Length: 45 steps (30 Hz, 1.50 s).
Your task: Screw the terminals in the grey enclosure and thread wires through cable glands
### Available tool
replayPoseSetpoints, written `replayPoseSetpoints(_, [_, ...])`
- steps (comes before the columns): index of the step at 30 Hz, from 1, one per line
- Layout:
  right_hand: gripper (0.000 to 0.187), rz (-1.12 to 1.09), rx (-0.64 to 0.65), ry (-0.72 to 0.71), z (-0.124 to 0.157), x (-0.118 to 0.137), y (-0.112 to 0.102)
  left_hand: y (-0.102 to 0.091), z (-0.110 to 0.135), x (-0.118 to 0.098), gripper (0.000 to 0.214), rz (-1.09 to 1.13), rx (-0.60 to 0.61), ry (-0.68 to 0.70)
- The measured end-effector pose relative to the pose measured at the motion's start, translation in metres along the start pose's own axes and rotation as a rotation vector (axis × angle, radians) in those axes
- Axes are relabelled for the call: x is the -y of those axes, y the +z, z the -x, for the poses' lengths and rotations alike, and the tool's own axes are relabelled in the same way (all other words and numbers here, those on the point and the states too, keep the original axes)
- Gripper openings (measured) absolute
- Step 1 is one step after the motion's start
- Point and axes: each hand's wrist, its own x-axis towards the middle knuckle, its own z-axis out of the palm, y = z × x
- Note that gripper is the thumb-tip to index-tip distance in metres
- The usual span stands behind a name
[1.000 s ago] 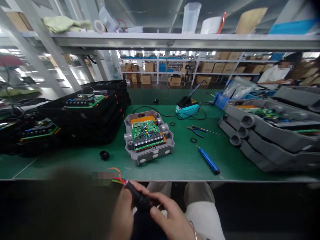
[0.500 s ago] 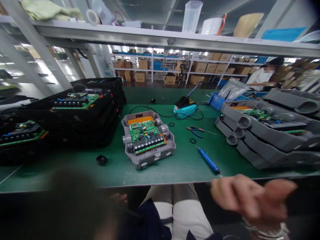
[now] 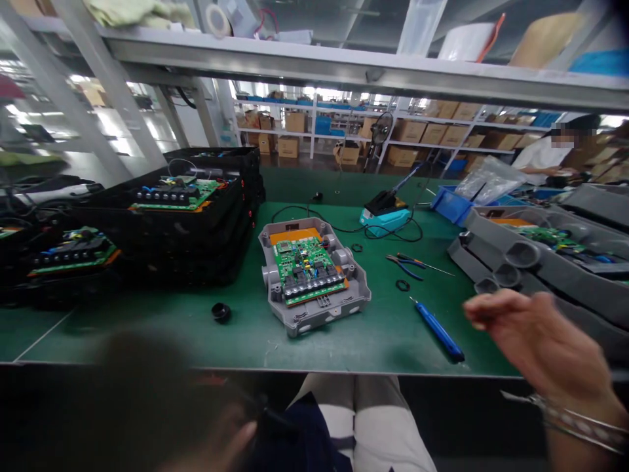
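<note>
My right hand (image 3: 545, 341) hangs over the front right of the bench, its fingers loosely curled to the left and blurred. Nothing shows in it. Just left of it lies a blue pen-shaped tool (image 3: 438, 331) with a thin metal tip. Low at the left, my left hand (image 3: 233, 436) is in shadow below the bench edge; a large dark blur covers much of it and hides its fingers. Mid-bench stands an open grey housing (image 3: 327, 318) holding a green circuit board (image 3: 304, 265). To its left sits a black ring-shaped cap (image 3: 221, 313).
Stacked black housings (image 3: 211, 242) stand at left, stacked grey ones (image 3: 531, 252) at right. Pliers (image 3: 407, 265), a thin screwdriver (image 3: 432, 267), black rings (image 3: 403, 285) and a teal soldering-iron stand (image 3: 386, 219) lie between. A shelf (image 3: 314, 62) crosses above; a person (image 3: 545, 154) sits beyond.
My right hand has risen from below the bench edge to above its right side, its fingers now pointing left. The whole view has shifted, so the bench items appear farther right.
</note>
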Motion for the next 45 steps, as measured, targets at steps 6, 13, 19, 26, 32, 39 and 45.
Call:
replayPoseSetpoints(6, [0.054, 0.833, 0.296, -0.057, -0.087, -0.077, 0.038, -0.051, -0.002, -0.066, 0.039, -0.263, 0.228, -0.025])
replayPoseSetpoints(13, [0.055, 1.175, 0.484, -0.236, -0.130, -0.109, 0.061, -0.063, -0.072, -0.062, 0.051, -0.600, -0.377, 0.342])
replayPoseSetpoints(19, [0.044, 1.094, 0.456, -0.179, -0.113, -0.091, 0.080, -0.056, -0.112, -0.053, 0.055, -0.803, -0.354, 0.324])
replayPoseSetpoints(26, [0.031, 0.767, 0.409, -0.131, -0.114, -0.072, 0.083, -0.053, -0.103, -0.072, 0.047, -0.556, -0.380, 0.308])
replayPoseSetpoints(32, [0.050, 0.143, 0.468, -0.031, -0.082, -0.036, 0.082, -0.028, -0.062, -0.086, 0.049, -0.388, -0.361, 0.485])
replayPoseSetpoints(39, [0.037, -0.804, 0.629, 0.296, -0.012, -0.016, 0.091, 0.040, -0.034, -0.104, 0.034, -0.292, -0.070, 0.812])
replayPoseSetpoints(45, [0.031, -0.913, 0.715, 0.275, 0.027, -0.014, 0.098, 0.088, -0.016, -0.130, 0.041, -0.163, 0.049, 0.716])
